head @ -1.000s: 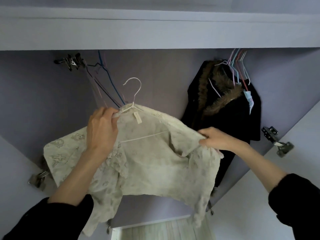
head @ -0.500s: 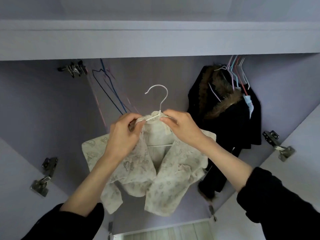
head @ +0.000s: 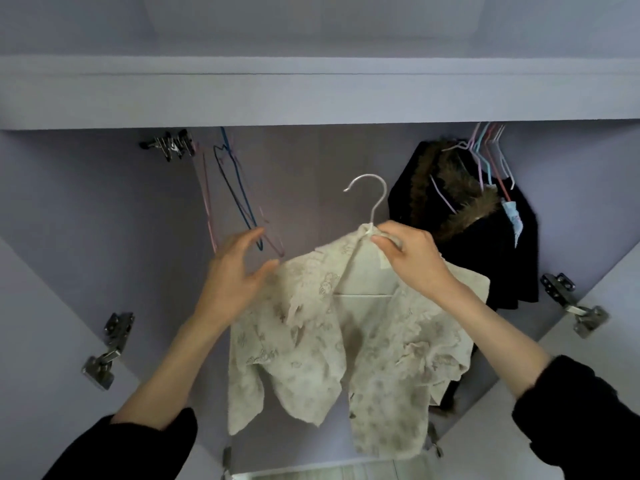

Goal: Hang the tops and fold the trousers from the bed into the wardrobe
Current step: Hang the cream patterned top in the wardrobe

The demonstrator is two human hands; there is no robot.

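A cream patterned top (head: 332,344) hangs on a white wire hanger (head: 372,199) in front of the open wardrobe. My right hand (head: 412,258) pinches the hanger's neck and the collar, holding the top up. To the left of the garment's shoulder, my left hand (head: 239,271) is spread with straight fingers and its thumb tip is near the fabric. The hanger's hook points up and left, below the wardrobe's top edge. The rail is hidden behind the lavender upper panel (head: 318,98).
A black coat with a brown fur collar (head: 478,230) hangs at the right among several pastel empty hangers (head: 491,157). Blue and pink empty hangers (head: 235,195) and metal clips (head: 169,145) hang at the left. Door hinges (head: 107,348) stick out on both open doors.
My left hand has let go of the collar and moved left, opening. The right hand keeps its hold on the hanger's neck, and the top hangs more to the right.
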